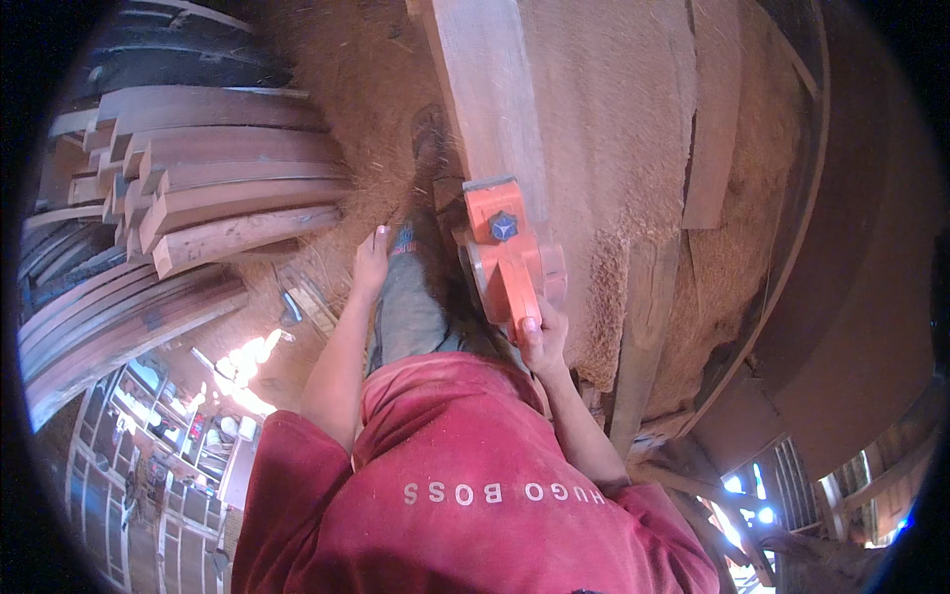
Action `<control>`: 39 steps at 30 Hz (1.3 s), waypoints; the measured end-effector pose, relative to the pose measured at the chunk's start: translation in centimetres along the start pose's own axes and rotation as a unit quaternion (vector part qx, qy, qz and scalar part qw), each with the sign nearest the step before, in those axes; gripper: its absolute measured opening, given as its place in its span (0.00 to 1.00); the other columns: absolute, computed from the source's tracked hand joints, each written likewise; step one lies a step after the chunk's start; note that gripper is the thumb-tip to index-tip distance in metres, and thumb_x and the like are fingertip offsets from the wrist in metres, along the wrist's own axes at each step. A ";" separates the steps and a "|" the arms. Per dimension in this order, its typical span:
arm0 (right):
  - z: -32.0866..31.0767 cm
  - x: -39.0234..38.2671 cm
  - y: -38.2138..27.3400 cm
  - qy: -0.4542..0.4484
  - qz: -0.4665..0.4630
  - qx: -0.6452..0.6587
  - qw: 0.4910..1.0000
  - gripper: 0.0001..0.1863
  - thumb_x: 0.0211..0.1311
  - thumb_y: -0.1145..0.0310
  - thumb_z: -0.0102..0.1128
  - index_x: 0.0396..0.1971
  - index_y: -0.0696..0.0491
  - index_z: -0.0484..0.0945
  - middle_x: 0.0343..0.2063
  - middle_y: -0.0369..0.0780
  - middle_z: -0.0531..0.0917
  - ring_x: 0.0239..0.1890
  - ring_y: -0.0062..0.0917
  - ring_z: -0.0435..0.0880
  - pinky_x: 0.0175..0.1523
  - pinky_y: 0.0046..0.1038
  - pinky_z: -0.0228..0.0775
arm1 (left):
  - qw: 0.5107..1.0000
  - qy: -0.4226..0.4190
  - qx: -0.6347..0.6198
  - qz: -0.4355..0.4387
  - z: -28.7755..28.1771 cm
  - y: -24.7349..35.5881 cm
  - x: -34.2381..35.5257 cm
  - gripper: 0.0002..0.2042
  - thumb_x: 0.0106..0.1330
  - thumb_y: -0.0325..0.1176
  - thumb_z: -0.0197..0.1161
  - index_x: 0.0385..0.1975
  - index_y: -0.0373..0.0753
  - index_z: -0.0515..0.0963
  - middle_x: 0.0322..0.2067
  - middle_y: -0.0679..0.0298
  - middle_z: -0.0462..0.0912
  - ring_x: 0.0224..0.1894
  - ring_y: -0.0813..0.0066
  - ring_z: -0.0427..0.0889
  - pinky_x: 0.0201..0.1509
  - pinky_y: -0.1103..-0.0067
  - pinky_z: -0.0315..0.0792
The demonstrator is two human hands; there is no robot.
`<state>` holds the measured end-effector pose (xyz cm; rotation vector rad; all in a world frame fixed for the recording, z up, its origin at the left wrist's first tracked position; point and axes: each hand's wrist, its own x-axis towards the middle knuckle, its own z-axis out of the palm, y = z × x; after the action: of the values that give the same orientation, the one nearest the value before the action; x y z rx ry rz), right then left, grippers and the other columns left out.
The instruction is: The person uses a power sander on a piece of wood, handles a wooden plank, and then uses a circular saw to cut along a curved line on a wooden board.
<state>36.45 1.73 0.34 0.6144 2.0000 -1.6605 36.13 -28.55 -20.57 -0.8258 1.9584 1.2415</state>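
An orange electric hand planer [518, 282] with a dark round knob rests on a long wooden beam [487, 89]. The beam runs away from me, toward the top of the view. My right hand [546, 339] is closed around the planer's rear handle, thumb on top. To the left of the planer, my left hand [372, 261] hangs beside my trouser leg with nothing visible in it. Its fingers point forward, partly seen from above. The planer's body hides the part of the beam beneath it.
Several stacked timber beams [233, 208] lie at the left, with curved planks [129, 322] below them. Sawdust and shavings [594, 307] cover the surface right of the planer. Another board [714, 119] lies farther right. Flying chips speckle the air.
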 end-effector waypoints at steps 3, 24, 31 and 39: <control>1.0 3.3 -1.8 0.009 -0.024 -0.003 1.000 0.27 0.71 0.45 0.53 0.28 0.58 0.77 0.16 0.35 0.76 0.19 0.19 0.76 0.25 0.27 0.66 | 1.000 0.004 -0.020 0.006 0.0 0.4 0.8 0.29 0.80 0.52 0.43 0.55 0.29 0.78 0.51 0.43 0.83 0.59 0.50 0.80 0.63 0.68 0.69; 7.4 33.3 -18.6 0.106 -0.241 -0.087 0.961 0.32 0.71 0.44 0.53 0.25 0.63 0.80 0.18 0.53 0.78 0.21 0.32 0.79 0.31 0.37 0.68 | 0.993 -0.026 -0.111 -0.027 0.4 10.0 2.2 0.27 0.79 0.52 0.48 0.56 0.32 0.78 0.29 0.58 0.80 0.26 0.71 0.80 0.25 0.75 0.75; 6.7 32.1 -20.3 0.050 -0.231 0.001 0.972 0.28 0.72 0.45 0.52 0.32 0.59 0.81 0.20 0.45 0.79 0.23 0.31 0.79 0.30 0.34 0.68 | 0.988 -0.035 -0.146 -0.040 -0.2 7.7 2.4 0.29 0.78 0.57 0.48 0.56 0.35 0.78 0.45 0.58 0.84 0.41 0.70 0.82 0.34 0.74 0.82; 1.6 3.9 -2.9 -0.008 0.013 0.015 1.000 0.28 0.72 0.44 0.51 0.34 0.59 0.79 0.19 0.37 0.77 0.24 0.22 0.77 0.29 0.29 0.68 | 0.984 -0.015 0.125 0.122 2.0 4.0 0.8 0.20 0.77 0.43 0.50 0.54 0.33 0.79 0.47 0.42 0.83 0.53 0.45 0.82 0.54 0.62 0.76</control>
<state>31.75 -0.14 -0.02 0.6347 1.9508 -1.6781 32.88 -25.44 -19.80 -0.4483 2.1845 1.1025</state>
